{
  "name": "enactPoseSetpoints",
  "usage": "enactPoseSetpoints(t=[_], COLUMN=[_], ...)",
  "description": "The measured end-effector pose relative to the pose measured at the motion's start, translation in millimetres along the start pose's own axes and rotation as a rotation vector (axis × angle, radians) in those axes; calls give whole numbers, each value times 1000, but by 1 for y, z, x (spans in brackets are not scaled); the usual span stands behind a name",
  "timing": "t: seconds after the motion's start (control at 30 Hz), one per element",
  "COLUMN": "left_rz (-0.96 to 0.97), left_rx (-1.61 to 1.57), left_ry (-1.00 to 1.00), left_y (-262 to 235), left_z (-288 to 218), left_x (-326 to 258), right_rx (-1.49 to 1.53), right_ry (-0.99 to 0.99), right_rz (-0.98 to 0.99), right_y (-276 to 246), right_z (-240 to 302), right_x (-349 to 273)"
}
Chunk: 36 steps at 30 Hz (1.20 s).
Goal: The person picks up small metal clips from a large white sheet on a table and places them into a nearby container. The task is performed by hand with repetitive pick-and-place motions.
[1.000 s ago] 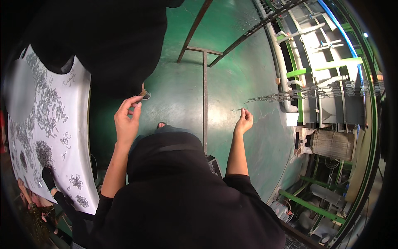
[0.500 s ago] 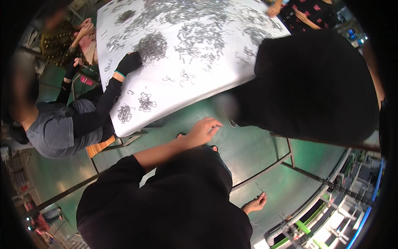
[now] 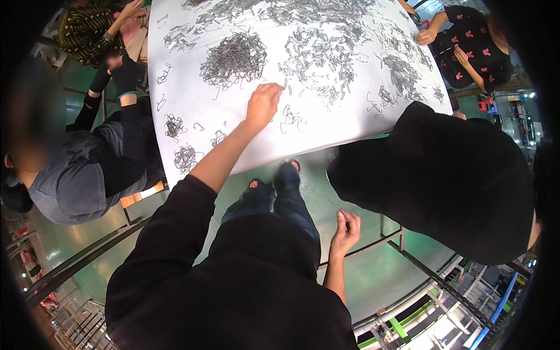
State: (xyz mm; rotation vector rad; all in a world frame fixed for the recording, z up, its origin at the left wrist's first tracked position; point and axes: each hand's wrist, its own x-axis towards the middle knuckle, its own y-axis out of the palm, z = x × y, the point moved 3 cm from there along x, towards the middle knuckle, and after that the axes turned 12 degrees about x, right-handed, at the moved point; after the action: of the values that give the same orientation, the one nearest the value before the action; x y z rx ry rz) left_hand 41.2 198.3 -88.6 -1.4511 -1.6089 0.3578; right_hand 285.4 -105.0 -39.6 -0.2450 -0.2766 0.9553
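My left hand (image 3: 265,106) reaches over the white-covered table (image 3: 245,153), fingers stretched forward and thumb apart from them. Its fingertips come close to a small grey metal piece (image 3: 286,83) at the edge of a wide scatter of similar pieces (image 3: 322,58). Just beyond the hand lies a dense heap of bent wire hooks (image 3: 234,59). A few loose wire hooks (image 3: 291,118) rest to its right. Lower down, off the table, my right hand (image 3: 346,232) pinches a thin wire piece (image 3: 332,202) between thumb and fingers; the piece's exact form is too fine to make out.
Small clumps of hooks (image 3: 185,158) lie at the table's near left corner. A co-worker in grey (image 3: 76,169) sits at the left. A person in black (image 3: 431,186) leans in close on the right. Another person (image 3: 475,55) stands at the far right. A metal frame (image 3: 402,239) runs behind my right hand.
My left hand has moved from in front of my body forward over the table. My right hand has come up and forward with the wire piece. The left co-worker's gloved hand has left the heap.
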Motion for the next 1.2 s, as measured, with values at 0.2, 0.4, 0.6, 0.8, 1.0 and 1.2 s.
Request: enactPoseSetpoints(t=[0.2,0.4,0.6,0.8,1.0,1.2], left_rz=[62,263,218,54,231,649], left_rx=[166,200,73,60,277,334], left_ry=[126,273,307,-22,66,-144], left_y=[31,53,41,-24,-39,-45], left_z=[-17,-38,-39,8,33,42], left_x=[-12,-49,-47,-50,-47,-22], right_rx=[88,89,74,74,86,76], right_ry=[-83,-126,-68,-101,-97,-139], right_rz=[187,283,328,323,356,381], right_y=[49,63,67,69,74,77], right_z=[25,26,25,28,28,32], right_x=[52,82,93,97,92,89])
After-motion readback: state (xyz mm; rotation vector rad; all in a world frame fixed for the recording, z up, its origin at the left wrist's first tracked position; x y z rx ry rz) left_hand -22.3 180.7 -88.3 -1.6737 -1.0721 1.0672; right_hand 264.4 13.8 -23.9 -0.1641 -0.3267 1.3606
